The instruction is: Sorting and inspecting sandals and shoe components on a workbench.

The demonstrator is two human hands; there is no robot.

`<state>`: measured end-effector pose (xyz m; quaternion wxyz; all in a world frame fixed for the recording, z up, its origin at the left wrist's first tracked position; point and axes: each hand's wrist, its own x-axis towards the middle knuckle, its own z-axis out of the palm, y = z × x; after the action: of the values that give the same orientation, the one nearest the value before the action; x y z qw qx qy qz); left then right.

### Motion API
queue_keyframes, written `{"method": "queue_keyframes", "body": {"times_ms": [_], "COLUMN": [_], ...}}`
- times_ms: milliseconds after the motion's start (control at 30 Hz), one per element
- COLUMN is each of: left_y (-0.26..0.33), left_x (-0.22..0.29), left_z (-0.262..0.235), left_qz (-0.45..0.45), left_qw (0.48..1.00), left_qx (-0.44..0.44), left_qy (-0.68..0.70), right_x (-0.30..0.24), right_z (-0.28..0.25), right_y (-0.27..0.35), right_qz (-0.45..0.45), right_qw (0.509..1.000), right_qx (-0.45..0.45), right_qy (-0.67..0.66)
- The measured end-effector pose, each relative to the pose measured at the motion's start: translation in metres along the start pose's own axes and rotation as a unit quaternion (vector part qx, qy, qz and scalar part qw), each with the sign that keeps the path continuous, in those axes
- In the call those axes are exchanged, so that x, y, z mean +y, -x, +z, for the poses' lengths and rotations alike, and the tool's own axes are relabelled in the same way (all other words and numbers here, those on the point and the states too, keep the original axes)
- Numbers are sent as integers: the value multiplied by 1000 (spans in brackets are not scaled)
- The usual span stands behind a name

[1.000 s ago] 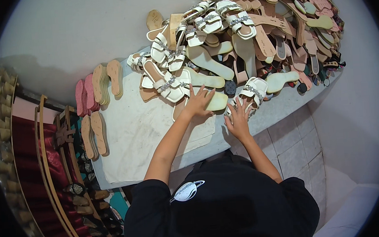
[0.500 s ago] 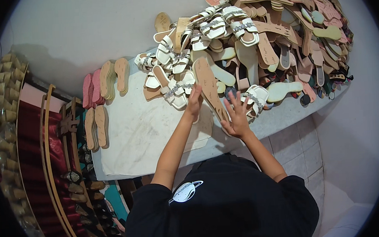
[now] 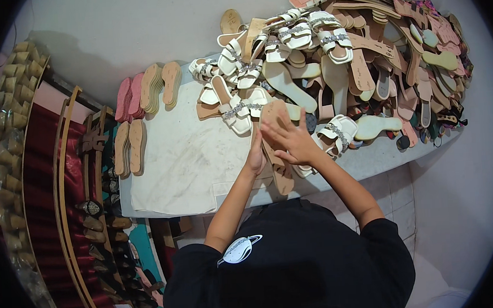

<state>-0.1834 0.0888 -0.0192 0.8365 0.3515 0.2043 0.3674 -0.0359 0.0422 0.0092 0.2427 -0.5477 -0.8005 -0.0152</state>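
Note:
A few tan insoles (image 3: 283, 181) are between my two hands, long and held lengthwise above the near table edge. My left hand (image 3: 255, 154) is closed along their left edge. My right hand (image 3: 294, 143) lies across their face with its fingers stretched and spread, covering the middle of them. Just beyond the hands, white sandals with sparkly straps (image 3: 242, 110) lie at the front of a large heap. Another white sandal (image 3: 338, 132) rests right of my right hand.
Stacks of tan insoles (image 3: 152, 87) and pink insoles (image 3: 123, 99) stand at the table's left end. The pale table (image 3: 174, 175) carries a high heap of soles and insoles (image 3: 360, 71) on its right. Left of it are wooden rails (image 3: 62, 193) and a rack of shoes.
My right hand has moved from the insoles' lower right edge up and across their face. The insoles have come nearer to me, and the whole view has shifted slightly.

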Motion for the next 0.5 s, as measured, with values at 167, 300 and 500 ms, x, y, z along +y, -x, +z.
{"method": "queue_keyframes", "body": {"times_ms": [167, 300, 500], "left_y": [7, 13, 6], "left_x": [4, 4, -7], "left_z": [-3, 2, -3], "left_qz": [-40, -9, 35], "left_qw": [999, 999, 996], "left_qx": [-24, 26, 86], "left_qy": [8, -18, 8], "right_x": [29, 12, 1], "right_z": [19, 8, 22], "right_y": [-12, -20, 1], "right_qz": [22, 56, 9], "right_qw": [994, 998, 998], "right_qx": [8, 17, -37], "right_qy": [109, 39, 54]}}
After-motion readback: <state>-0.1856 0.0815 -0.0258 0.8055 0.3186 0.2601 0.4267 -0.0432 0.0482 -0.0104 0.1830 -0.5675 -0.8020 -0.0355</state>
